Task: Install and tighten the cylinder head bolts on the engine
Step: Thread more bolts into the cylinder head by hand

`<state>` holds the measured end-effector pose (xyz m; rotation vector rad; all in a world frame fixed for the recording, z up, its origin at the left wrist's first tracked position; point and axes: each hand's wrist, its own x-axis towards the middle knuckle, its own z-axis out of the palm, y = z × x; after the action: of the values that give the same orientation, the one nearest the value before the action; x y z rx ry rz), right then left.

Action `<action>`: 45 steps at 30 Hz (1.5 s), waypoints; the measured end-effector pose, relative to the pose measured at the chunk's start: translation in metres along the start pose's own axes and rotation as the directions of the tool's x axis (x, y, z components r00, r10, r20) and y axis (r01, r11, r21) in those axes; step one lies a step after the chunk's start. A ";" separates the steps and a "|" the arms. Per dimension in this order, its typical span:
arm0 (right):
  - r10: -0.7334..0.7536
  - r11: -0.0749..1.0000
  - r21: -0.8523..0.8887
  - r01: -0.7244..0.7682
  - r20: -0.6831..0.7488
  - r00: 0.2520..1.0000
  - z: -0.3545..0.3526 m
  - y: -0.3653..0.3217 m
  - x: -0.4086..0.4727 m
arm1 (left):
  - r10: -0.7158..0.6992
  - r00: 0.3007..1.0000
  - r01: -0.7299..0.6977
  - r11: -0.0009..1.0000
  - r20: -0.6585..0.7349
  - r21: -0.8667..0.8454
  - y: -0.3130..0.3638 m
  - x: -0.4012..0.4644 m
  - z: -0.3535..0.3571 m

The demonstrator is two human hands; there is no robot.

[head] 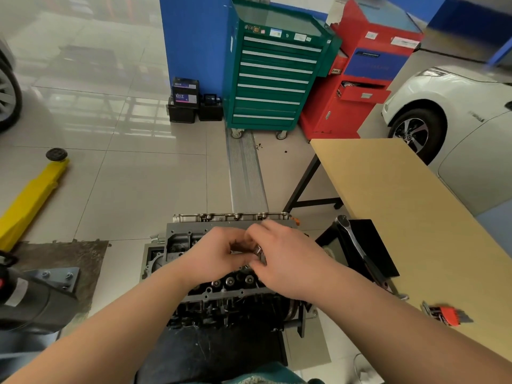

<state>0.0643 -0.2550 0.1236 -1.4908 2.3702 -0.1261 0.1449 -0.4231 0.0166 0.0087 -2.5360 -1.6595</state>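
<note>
Head view, nearest first: two bare forearms reach in from the lower edge and meet over the engine (221,273), which sits on a stand low on the tiled floor. Left hand (210,256), fingers curled inward toward the right; what it holds, if anything, is hidden between the hands. Right hand (288,261), fingers curled round small metal pieces, apparently cylinder head bolts (260,252) (only shiny ends show between the fingers). Both hands hover over the middle of the cylinder head (180,239), whose grey top face and round valve-train parts show beside and below them.

Right of the engine: a ratchet wrench (357,250) lying on a black tray (379,245) at the near edge of a wooden table (401,195); a red-holdered hex key set (446,314) nearer on the same table.

Left: a yellow lift arm (30,195) with a black round pad.

Far: a green drawer tool cabinet (274,79), a red tool cart (357,79) just beside it, car batteries (185,98) against a blue column, a white car (448,106) at right.
</note>
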 end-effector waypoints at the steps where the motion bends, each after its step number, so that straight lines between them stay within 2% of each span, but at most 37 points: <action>1: -0.006 1.000 0.015 0.005 0.026 1.000 -0.001 0.002 -0.001 | -0.010 1.000 0.010 1.000 0.018 -0.007 -0.001 -0.001 -0.003; 4: 0.069 0.997 -0.032 -0.068 0.018 0.997 -0.001 0.003 0.001 | -0.006 0.998 0.009 0.999 0.067 -0.045 0.001 -0.004 -0.004; 7: 0.156 0.970 -0.175 -0.166 -0.069 0.985 0.001 -0.002 0.008 | 0.002 1.000 -0.001 1.000 0.025 -0.021 0.003 -0.003 0.005; 10: 0.063 0.984 -0.160 -0.079 -0.106 0.992 -0.001 -0.005 0.009 | -0.039 0.999 0.040 0.998 -0.021 0.050 -0.001 0.000 0.009; 13: -0.025 0.999 -0.025 0.025 0.021 0.999 -0.007 0.001 0.009 | -0.079 0.996 0.079 0.997 0.040 0.009 -0.005 0.001 0.004; 16: 0.042 0.996 -0.073 -0.042 -0.007 0.999 -0.006 0.003 0.010 | -0.087 0.992 0.096 0.991 0.095 -0.094 -0.003 0.000 0.001; 19: 0.124 0.964 -0.223 -0.142 -0.094 0.988 -0.003 0.001 0.013 | -0.082 0.996 0.081 0.997 0.038 0.019 -0.004 0.000 0.003; 22: -0.008 0.997 -0.077 0.006 -0.029 1.000 -0.005 0.000 0.010 | -0.062 0.998 0.061 0.997 0.032 0.052 -0.005 0.000 0.005; 24: -0.089 0.995 -0.045 0.091 0.045 0.995 -0.005 0.003 0.009 | -0.073 0.996 0.072 0.997 0.048 0.039 -0.005 -0.001 0.003; 27: -0.003 0.997 -0.073 0.000 -0.045 0.999 -0.003 0.004 0.012 | -0.075 0.995 0.077 0.997 0.067 -0.026 -0.001 -0.004 0.003; 29: 0.039 0.991 -0.124 -0.051 -0.100 0.994 0.001 0.003 0.015 | -0.079 0.995 0.079 0.997 0.059 -0.002 0.001 -0.003 0.005; 32: -0.026 0.995 -0.097 0.020 -0.052 0.998 0.004 0.002 0.012 | -0.052 0.997 0.049 0.997 0.053 0.056 0.001 -0.003 0.009; 35: -0.125 0.990 -0.061 0.126 0.025 0.992 0.004 0.007 0.008 | -0.091 0.994 0.088 0.994 0.053 0.059 -0.007 -0.005 0.004; 37: -0.078 0.995 -0.056 0.079 0.010 0.997 0.003 0.009 0.009 | -0.113 0.991 0.113 0.994 0.064 0.015 -0.009 -0.006 0.001; 40: 0.017 0.993 -0.113 -0.027 -0.089 0.996 0.003 0.005 0.013 | -0.104 0.994 0.106 0.992 0.037 -0.061 -0.006 -0.006 0.002; 43: -0.047 0.995 -0.090 0.038 -0.100 0.994 0.004 0.002 0.012 | -0.096 0.995 0.095 0.995 -0.016 -0.028 -0.007 -0.003 0.007; 45: -0.118 0.991 -0.065 0.114 -0.047 0.992 0.002 0.004 0.010 | -0.111 0.994 0.111 0.994 -0.010 -0.010 -0.009 -0.003 0.006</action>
<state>0.0576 -0.2616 0.1184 -1.6741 2.3463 -0.1205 0.1465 -0.4207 0.0060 0.1605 -2.5639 -1.7051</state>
